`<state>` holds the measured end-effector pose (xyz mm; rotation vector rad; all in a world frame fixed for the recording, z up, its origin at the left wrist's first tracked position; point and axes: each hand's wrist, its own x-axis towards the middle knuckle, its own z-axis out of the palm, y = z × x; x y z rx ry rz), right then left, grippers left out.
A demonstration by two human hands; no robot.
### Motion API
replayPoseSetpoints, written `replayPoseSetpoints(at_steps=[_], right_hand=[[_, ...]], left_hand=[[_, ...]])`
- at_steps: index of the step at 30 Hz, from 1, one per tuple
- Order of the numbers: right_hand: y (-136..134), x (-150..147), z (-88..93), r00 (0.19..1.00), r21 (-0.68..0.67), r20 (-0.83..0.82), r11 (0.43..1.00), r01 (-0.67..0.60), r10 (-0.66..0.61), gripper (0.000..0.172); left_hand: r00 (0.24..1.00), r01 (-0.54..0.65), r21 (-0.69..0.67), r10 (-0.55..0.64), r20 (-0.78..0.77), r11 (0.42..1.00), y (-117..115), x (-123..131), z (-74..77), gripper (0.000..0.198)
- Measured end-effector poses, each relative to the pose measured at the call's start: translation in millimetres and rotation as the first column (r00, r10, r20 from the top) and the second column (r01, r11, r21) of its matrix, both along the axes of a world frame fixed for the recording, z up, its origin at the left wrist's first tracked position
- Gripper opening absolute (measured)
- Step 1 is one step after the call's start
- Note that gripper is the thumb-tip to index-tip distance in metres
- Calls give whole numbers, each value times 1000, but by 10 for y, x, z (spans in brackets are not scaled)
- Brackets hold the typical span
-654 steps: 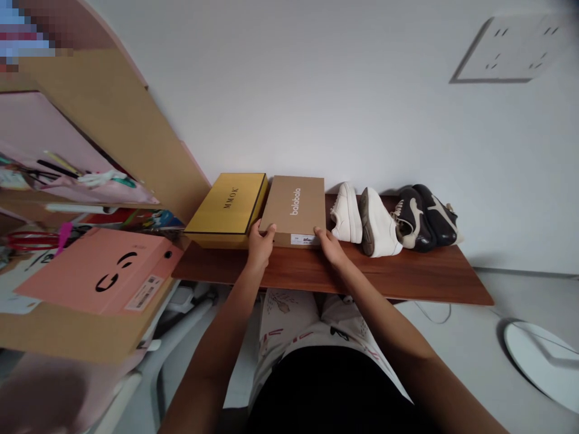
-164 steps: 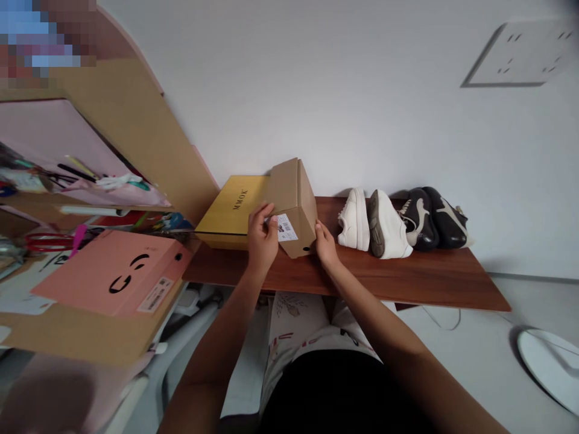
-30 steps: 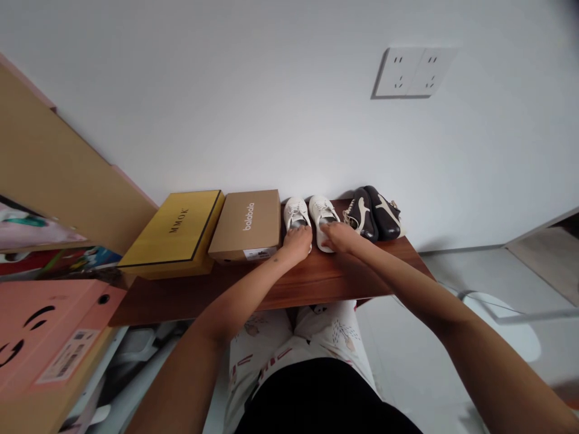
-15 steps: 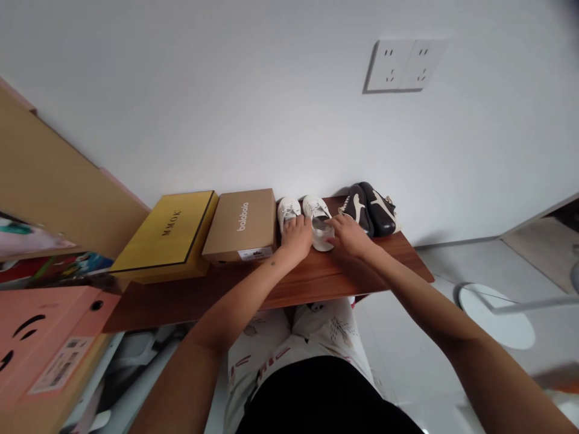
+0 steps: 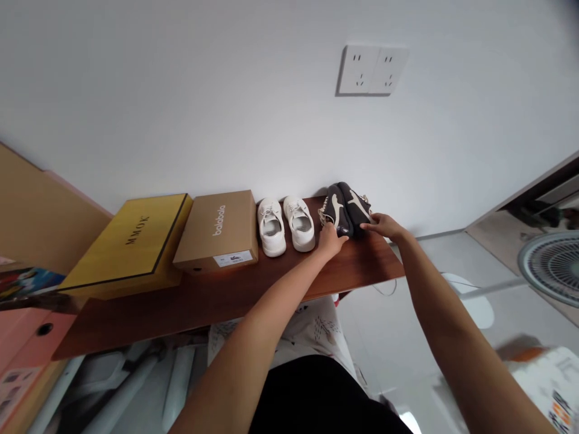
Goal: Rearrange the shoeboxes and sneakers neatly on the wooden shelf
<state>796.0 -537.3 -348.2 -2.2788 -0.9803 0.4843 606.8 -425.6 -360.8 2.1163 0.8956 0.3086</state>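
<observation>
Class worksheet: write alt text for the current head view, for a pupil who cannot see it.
A person's left hand and right hand touch dark shoes near the right end of a brown board. Leftward in turn come white shoes, a brown box and a yellow box, along a white wall.

Wooden shelf; two boxes, white shoes, dark shoes

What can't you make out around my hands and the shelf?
In the head view:
Part of the left dark shoe, behind the left hand.
Inside of the brown box, hidden by its lid.
Fine print on its label, too small.
Rest of the pink box, cut off by the left edge.
</observation>
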Motion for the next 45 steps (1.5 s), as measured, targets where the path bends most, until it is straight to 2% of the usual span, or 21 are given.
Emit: replayPoseSetpoints(at_steps=[3, 6, 10, 14, 18, 23, 31, 34, 36, 40, 42, 45], right_hand=[[19, 2, 0, 995, -4, 49, 996, -85, 85, 45], [86, -23, 46, 967, -27, 198, 987, -160, 162, 37], [187, -124, 154, 860, -282, 452, 953, -115, 237, 38], [258, -240, 247, 786, -444, 520, 892, -87, 335, 41], [296, -286, 289, 742, -508, 530, 855, -110, 410, 40], [316, -277, 301, 711, -527, 544, 841, -123, 445, 39], [348, -292, 207, 729, -511, 526, 848, -142, 439, 31], [311, -352, 152, 716, -453, 574, 883, -126, 397, 32], [266, -427, 144, 728, -373, 611, 924, -85, 313, 37], [147, -706, 215, 795, -76, 604, 997, -24, 65, 39], [96, -946, 254, 853, 118, 521, 991, -57, -12, 35], [76, -1501, 228, 970, 414, 240, 907, -70, -35, 33]], left_hand=[[997, 71, 40, -69, -46, 997, 79, -8, 51, 46], [975, 187, 164, -164, -148, 968, 167, -20, 196, 41], [918, 334, 282, -244, -312, 899, 233, 21, 410, 45], [867, 409, 310, -260, -425, 858, 228, 132, 514, 48], [837, 453, 315, -276, -472, 834, 178, 231, 514, 47], [839, 461, 335, -280, -468, 822, 139, 300, 491, 44], [866, 449, 396, -280, -415, 801, 88, 328, 406, 39], [914, 398, 505, -282, -292, 766, 40, 211, 344, 37], [934, 357, 562, -290, -208, 747, 22, 64, 319, 36], [946, 308, 578, -309, -99, 756, 30, -414, 351, 40], [950, 284, 558, -309, -51, 780, 36, -746, 399, 42], [953, 236, 511, -298, 43, 826, 37, -1352, 456, 40]])
